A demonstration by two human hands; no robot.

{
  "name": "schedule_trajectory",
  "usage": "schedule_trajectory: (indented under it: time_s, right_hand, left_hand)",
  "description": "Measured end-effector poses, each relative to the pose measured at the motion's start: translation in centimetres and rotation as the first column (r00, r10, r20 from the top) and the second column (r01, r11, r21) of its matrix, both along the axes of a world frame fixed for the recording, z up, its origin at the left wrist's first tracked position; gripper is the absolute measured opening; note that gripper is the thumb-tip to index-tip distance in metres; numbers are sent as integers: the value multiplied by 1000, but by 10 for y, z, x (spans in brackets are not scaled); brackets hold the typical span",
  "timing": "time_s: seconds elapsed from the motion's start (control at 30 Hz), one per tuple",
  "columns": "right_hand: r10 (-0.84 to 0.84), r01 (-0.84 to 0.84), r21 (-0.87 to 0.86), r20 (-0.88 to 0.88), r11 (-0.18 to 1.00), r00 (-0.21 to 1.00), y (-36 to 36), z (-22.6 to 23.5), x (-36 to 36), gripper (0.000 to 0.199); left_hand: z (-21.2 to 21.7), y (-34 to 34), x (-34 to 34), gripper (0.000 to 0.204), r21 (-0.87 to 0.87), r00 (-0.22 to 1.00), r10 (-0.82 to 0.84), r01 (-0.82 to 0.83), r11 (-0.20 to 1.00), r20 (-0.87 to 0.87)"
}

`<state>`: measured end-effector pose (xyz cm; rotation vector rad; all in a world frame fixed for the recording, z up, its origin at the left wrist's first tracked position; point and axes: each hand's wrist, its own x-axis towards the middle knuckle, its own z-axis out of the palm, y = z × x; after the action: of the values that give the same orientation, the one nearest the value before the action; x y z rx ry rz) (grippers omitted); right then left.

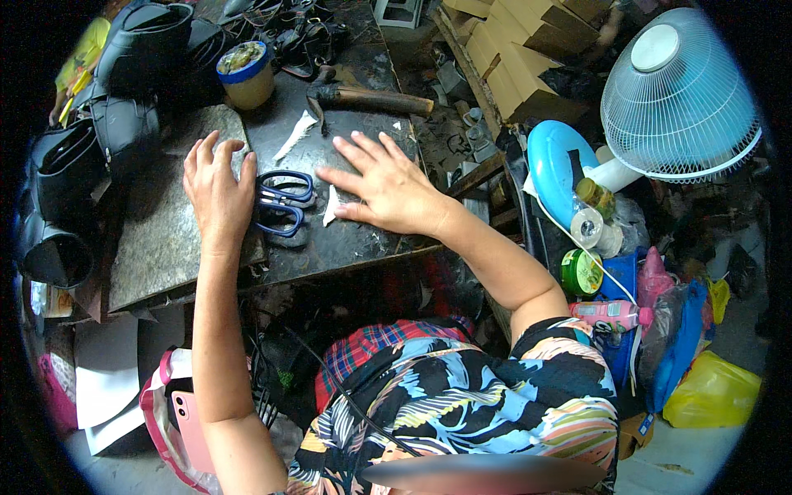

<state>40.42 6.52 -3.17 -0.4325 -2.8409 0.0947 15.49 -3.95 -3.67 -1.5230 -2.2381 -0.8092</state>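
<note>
My left hand (219,186) rests over the right edge of a grey board (157,239), fingers slightly bent and apart, holding nothing. Just to its right lies a pair of scissors with dark blue handles (283,206). My right hand (392,186) is spread on the dark worktable (346,252), its thumb touching or close to a small white scrap (332,206). A longer white scrap (295,136) lies between the hands, farther back. Beyond my right hand is a hammer (375,100) with a worn wooden handle.
Black shoes or boots (124,124) line the table's left side. A blue-rimmed tub (247,78) stands at the back. To the right are a fan (681,99), a green-lidded jar (582,272) and a pink bottle (610,314). Cardboard boxes (528,58) sit behind.
</note>
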Motion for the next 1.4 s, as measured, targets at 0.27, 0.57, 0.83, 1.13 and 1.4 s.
schedule_trajectory:
  time_s: [0.27,0.57,0.83,1.13,1.4]
  right_hand:
    - [-32,32,-4,-85,999,996,-3,-4,2,56]
    - [95,-90,-80,68,993,993,-30,14,26,72]
    - [393,-327,-639,-42,696,919,-17,39,49,55]
    - [211,-320,-182,-449,930,868,28,9,-68,42]
    - [220,-206,80,-253,975,942,11,-15,-59,22]
  left_hand:
    - [-7,5,-7,28,66,998,-51,49,997,42]
    - [-13,6,-4,29,98,999,-46,44,994,23]
    - [-8,9,-4,36,130,991,-131,134,982,-26]
    - [14,-3,5,48,119,817,-570,577,808,-90]
    - [16,-2,6,37,91,938,-343,346,934,-46]
